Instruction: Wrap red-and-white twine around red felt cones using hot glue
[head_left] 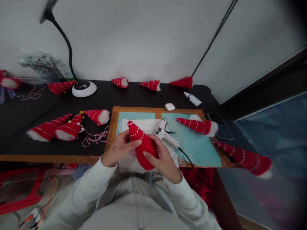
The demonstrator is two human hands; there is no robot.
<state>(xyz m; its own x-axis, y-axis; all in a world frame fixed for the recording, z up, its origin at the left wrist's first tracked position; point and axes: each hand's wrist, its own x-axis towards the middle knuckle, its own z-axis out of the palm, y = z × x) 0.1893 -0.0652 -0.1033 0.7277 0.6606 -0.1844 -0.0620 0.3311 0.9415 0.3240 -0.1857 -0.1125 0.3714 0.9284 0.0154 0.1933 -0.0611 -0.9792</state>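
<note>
A red felt cone [145,147] is held between my two hands over the front of the table, its tip tilted up and to the left. Red-and-white twine winds round its upper part; the lower part is plain red. My left hand [122,147] grips the cone's left side, thumb across its front. On its right side my right hand [164,157] is closed round the lower part. Some twine [133,154] shows just below my left hand. A white glue gun [168,133] lies right behind my right hand, its black cord trailing to the table's front edge.
Twine-wrapped red cones [198,126] with white stuffing lie to the right, left and back. A decorated cone [69,127] sits at left beside loose twine [97,138]. A desk lamp [83,88], small bottle [193,99], white case [170,106] and phone [222,126] are around.
</note>
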